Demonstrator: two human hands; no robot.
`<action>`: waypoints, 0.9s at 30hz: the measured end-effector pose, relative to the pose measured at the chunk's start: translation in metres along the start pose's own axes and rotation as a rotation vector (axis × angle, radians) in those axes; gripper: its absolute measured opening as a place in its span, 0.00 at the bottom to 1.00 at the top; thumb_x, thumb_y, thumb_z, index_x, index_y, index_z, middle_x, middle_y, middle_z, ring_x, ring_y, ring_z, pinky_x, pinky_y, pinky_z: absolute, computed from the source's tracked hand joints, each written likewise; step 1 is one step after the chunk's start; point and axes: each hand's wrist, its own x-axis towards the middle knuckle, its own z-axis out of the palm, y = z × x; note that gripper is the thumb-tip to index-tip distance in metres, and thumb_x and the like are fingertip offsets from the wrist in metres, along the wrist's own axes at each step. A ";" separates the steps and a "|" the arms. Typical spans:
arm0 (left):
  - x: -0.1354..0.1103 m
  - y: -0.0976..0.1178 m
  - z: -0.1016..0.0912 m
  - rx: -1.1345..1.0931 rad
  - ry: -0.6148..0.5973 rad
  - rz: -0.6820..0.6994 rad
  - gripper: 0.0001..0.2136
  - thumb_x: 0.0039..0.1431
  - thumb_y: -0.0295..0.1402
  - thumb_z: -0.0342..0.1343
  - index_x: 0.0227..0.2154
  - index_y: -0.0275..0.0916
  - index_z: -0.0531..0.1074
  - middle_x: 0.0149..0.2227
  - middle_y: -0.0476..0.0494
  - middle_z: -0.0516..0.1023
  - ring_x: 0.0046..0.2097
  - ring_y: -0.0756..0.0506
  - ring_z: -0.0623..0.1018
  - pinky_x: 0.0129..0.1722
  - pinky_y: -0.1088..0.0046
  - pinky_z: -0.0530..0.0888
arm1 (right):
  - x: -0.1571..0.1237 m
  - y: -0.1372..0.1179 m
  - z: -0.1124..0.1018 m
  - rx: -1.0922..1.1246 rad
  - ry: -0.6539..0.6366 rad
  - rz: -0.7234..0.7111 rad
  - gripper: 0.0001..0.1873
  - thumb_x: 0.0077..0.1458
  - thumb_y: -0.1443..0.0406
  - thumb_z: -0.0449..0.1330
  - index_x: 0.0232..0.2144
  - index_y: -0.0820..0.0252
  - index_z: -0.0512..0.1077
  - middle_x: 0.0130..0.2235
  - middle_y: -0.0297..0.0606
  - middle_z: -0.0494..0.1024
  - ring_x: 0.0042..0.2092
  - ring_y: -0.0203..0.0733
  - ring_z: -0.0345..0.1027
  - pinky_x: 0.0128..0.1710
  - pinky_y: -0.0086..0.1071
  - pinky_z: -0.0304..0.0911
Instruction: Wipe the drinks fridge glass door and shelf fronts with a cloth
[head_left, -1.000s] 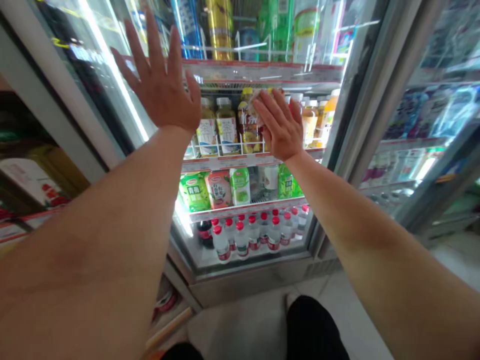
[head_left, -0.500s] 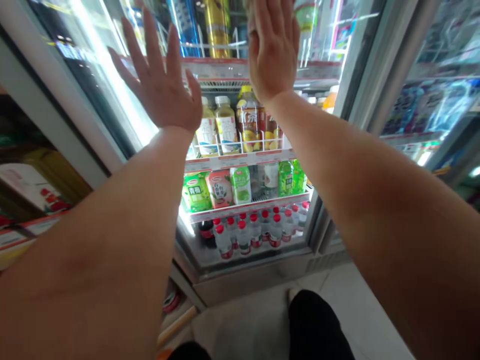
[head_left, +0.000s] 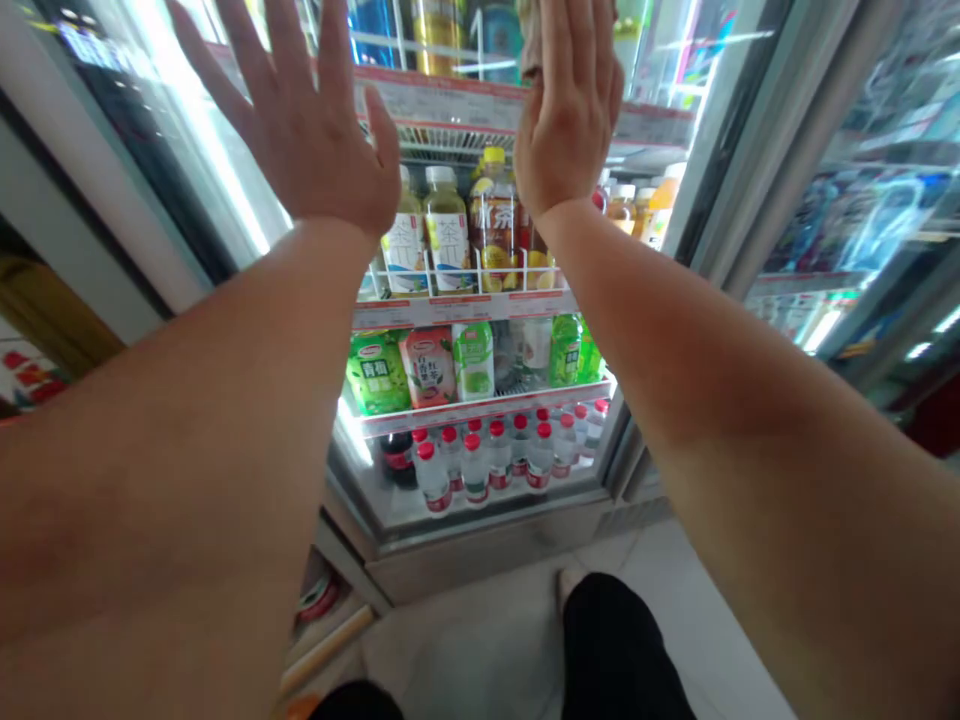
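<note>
My left hand point(head_left: 319, 140) is raised with its fingers spread, palm turned toward the glass door of a drinks fridge point(head_left: 255, 180); its upper fingertips run out of view. Further right, my right hand point(head_left: 571, 110) lies flat with its fingers together over a greyish-brown cloth point(head_left: 531, 40), held against the glass. Only the cloth's left edge shows; the rest is under the hand. Behind the glass, near my right wrist, stands an iced tea bottle point(head_left: 495, 225) with a yellow cap. Two pale tea bottles point(head_left: 448, 240) with white caps are beside it.
Lower shelves hold green and pink drink cartons point(head_left: 429, 365) and several red-capped water bottles point(head_left: 474, 470). A metal door frame point(head_left: 750, 190) runs along the right. Grey floor tiles point(head_left: 465, 640) and my dark-trousered leg point(head_left: 619, 650) are below.
My right hand has shifted slightly right across the glass, and more of the cloth's edge shows. My left hand appears higher in view, still spread. The camera view has tilted slightly.
</note>
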 end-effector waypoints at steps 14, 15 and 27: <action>-0.001 0.003 -0.010 -0.041 -0.109 0.051 0.24 0.77 0.43 0.33 0.72 0.50 0.42 0.74 0.63 0.37 0.74 0.49 0.34 0.71 0.67 0.30 | -0.008 -0.003 -0.014 0.054 -0.231 -0.369 0.31 0.66 0.65 0.37 0.68 0.50 0.59 0.70 0.27 0.60 0.71 0.43 0.51 0.71 0.47 0.48; -0.001 0.003 -0.010 -0.058 -0.110 0.046 0.24 0.78 0.43 0.34 0.72 0.50 0.42 0.73 0.64 0.37 0.74 0.48 0.34 0.71 0.67 0.30 | -0.009 -0.004 -0.015 0.065 -0.260 -0.432 0.31 0.67 0.64 0.36 0.68 0.49 0.58 0.70 0.26 0.60 0.71 0.43 0.51 0.71 0.47 0.48; -0.001 0.012 -0.019 0.033 -0.167 -0.019 0.24 0.78 0.39 0.36 0.73 0.52 0.42 0.74 0.67 0.35 0.74 0.48 0.36 0.72 0.69 0.31 | -0.014 -0.008 -0.024 0.013 -0.245 -0.432 0.31 0.68 0.60 0.34 0.67 0.46 0.60 0.68 0.23 0.62 0.70 0.39 0.54 0.70 0.42 0.52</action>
